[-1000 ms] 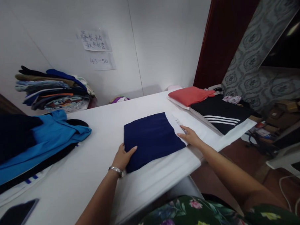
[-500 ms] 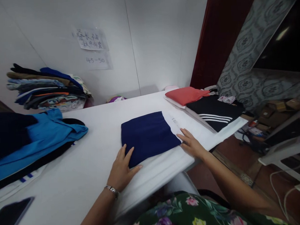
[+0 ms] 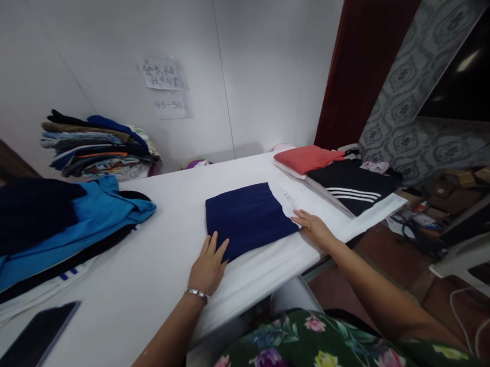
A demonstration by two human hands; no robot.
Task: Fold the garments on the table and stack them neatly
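A folded garment (image 3: 246, 216), navy blue with a white part along its right side, lies flat on the white table (image 3: 152, 285). My left hand (image 3: 208, 266) rests at its lower left corner, fingers spread, the fingertips on the navy cloth. At the opposite end, my right hand (image 3: 314, 227) lies with fingers stretched out over the white part and the lower right corner. Neither hand grips the cloth. Small dark print shows on the white part, too blurred to read.
Left on the table lies a loose heap of blue and black clothes (image 3: 108, 211), with a dark tablet or phone (image 3: 36, 344) in front. Behind rises a stack of folded clothes (image 3: 97, 149). A red folded garment (image 3: 309, 158) and a black striped one (image 3: 353, 184) lie at the right.
The view has shifted, so the table and clothes appear further right. My left hand's fingers have drawn closer together at the corner; the navy garment stays flat and folded.
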